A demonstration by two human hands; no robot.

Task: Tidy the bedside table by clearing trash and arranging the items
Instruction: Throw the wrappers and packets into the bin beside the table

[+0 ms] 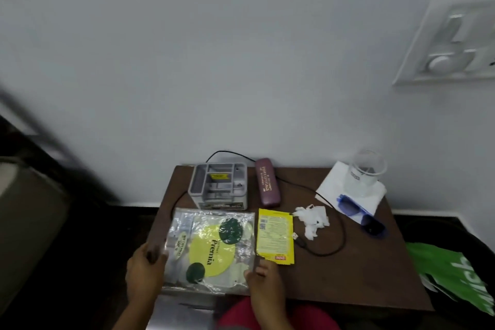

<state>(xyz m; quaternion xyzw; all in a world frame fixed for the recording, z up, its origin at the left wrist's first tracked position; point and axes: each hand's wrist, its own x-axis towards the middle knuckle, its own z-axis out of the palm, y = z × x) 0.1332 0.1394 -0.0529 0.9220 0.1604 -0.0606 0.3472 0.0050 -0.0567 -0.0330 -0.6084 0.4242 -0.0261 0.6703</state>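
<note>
Your hands are both on the empty plastic pouch (211,246), which lies flat at the front left of the desk (348,276). Your left hand (146,265) curls its fingers over the pouch's left edge, and your right hand (263,280) pinches its lower right corner, as far as this view shows. The step in hand looks like lifting this wrapper off as trash.

Lift it straight up with both edges level. The film is thin and crinkled, so it will likely sag in the middle and drag whatever it touches. The yellow sachet (275,237) lies just beside the pouch's right edge, with its lower corner close to your right fingertips. Draw the pouch towards you and away from the sachet so that you do not sweep it off the desk. The grey organiser (218,186) stands just behind the pouch's far edge, so avoid pushing forward.

Once the pouch is clear, fold or crush it in one hand to free the other. The green bag (455,276) beside the desk on your right may be the place for trash, though its opening is not visible. The sachet and the crumpled tissue (312,220) look like the next things to go. Mind the black cable (301,242), whose plug lies between them.
</note>
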